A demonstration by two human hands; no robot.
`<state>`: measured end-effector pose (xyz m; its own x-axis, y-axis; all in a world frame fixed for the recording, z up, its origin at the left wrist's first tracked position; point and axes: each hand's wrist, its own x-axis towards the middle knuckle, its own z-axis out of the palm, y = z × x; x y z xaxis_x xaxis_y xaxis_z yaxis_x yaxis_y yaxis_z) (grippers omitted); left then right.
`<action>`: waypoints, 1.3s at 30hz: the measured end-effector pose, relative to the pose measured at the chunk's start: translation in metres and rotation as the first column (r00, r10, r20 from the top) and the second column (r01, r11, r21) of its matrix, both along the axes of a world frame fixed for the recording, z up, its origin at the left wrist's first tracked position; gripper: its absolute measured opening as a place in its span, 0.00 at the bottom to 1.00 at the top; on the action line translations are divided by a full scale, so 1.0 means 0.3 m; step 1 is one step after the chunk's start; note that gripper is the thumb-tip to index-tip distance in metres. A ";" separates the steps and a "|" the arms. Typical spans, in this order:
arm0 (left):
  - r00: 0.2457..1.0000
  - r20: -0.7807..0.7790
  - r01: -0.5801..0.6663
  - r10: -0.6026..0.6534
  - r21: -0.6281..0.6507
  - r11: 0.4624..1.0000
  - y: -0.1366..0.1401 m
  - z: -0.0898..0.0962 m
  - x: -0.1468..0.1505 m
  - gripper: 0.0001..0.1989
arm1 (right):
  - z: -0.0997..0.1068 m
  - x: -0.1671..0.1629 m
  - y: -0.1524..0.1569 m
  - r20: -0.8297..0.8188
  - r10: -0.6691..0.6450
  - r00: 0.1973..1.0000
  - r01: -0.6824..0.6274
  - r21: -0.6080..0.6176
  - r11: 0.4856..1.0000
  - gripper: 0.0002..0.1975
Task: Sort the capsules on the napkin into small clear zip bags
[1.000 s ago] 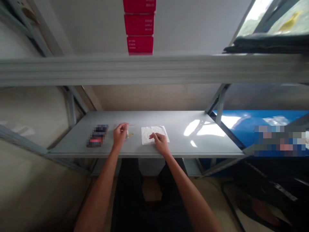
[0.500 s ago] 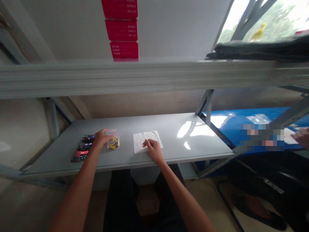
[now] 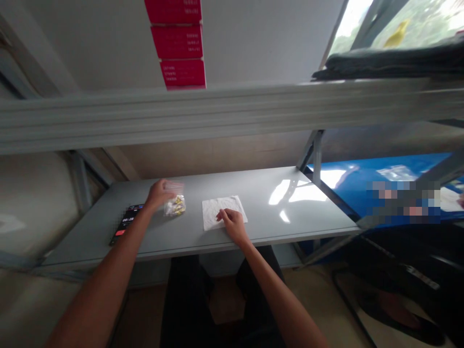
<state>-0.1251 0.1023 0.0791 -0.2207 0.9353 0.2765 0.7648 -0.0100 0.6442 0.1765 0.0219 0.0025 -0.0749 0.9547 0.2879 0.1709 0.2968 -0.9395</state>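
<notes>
My left hand point(image 3: 159, 194) is closed on the top edge of a clear zip bag point(image 3: 175, 205), over the left half of the table. Small yellow and pale pieces lie in the bag's lower part; their kind is too blurred to tell. Over a white paper napkin point(image 3: 212, 210) spread flat on the table rests my right hand point(image 3: 233, 223), its fingers curled together near the napkin's middle. What those fingertips hold, if anything, is hidden.
A phone point(image 3: 125, 223) with a lit screen lies beside my left forearm. Red boxes point(image 3: 183, 73) and a dark folded cloth point(image 3: 391, 65) sit on the shelf point(image 3: 232, 108) above. At right stands a blue table point(image 3: 348, 193) behind a metal frame.
My left hand has lifted and carried the zip bag slightly away from me and to the right; the pieces inside have shifted. My right hand stays on the napkin. The view has tilted slightly.
</notes>
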 end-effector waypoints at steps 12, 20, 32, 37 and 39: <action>0.732 -0.522 0.522 -0.437 0.020 0.853 -0.263 -0.176 0.087 0.17 | 0.001 -0.001 -0.007 -0.002 0.015 1.000 -0.015 0.001 1.000 0.23; 0.679 -0.619 0.479 -0.394 -0.033 0.877 -0.298 -0.180 0.002 0.20 | -0.007 0.000 -0.004 0.025 0.011 1.000 -0.011 0.008 1.000 0.22; 0.879 -0.446 0.062 0.167 0.456 0.888 -0.100 -0.045 -0.073 0.10 | -0.006 0.000 -0.003 0.030 0.012 0.999 -0.011 -0.002 1.000 0.23; 0.819 -0.567 0.274 -0.083 0.261 0.925 -0.171 -0.151 -0.029 0.12 | -0.008 0.000 -0.003 0.034 0.008 0.999 -0.009 0.007 1.000 0.23; 0.807 -0.583 0.249 -0.096 0.187 0.950 -0.197 -0.193 -0.019 0.13 | -0.008 0.001 -0.003 0.035 0.008 0.999 -0.008 0.008 1.000 0.23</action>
<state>-0.1308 0.0432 0.0212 0.2026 0.8284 0.5222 0.9598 -0.2738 0.0620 0.1768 0.0208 0.0000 -0.0928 0.9516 0.2931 0.2016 0.3062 -0.9304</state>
